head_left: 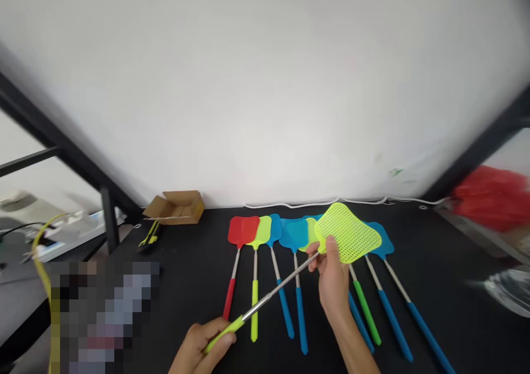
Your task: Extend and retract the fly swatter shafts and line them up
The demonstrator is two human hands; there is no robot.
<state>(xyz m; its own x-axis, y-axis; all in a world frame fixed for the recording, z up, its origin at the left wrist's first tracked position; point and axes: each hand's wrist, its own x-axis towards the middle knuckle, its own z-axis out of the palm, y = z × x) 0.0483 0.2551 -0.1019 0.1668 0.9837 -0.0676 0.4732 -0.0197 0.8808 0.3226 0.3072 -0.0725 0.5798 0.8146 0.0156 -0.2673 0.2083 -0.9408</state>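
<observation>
A yellow-green fly swatter (348,233) with a metal telescopic shaft is held slantwise above the black table. My left hand (211,343) is closed around its handle at the lower left. At the other end, my right hand (331,277) pinches the neck just under the mesh head. Beneath it lie several more fly swatters in a row, heads toward the wall: a red fly swatter (243,231) at the left, a yellow one (255,302) beside it, several blue ones (301,319), and one with a green handle (366,313). The held head covers part of the row.
An open cardboard box (180,207) stands by the wall, with a black-and-yellow tool (149,237) in front. A power strip (74,233) lies at the left beyond a black frame post (110,219). Red plastic (491,197) and clear plastic wrap (511,288) are at the right.
</observation>
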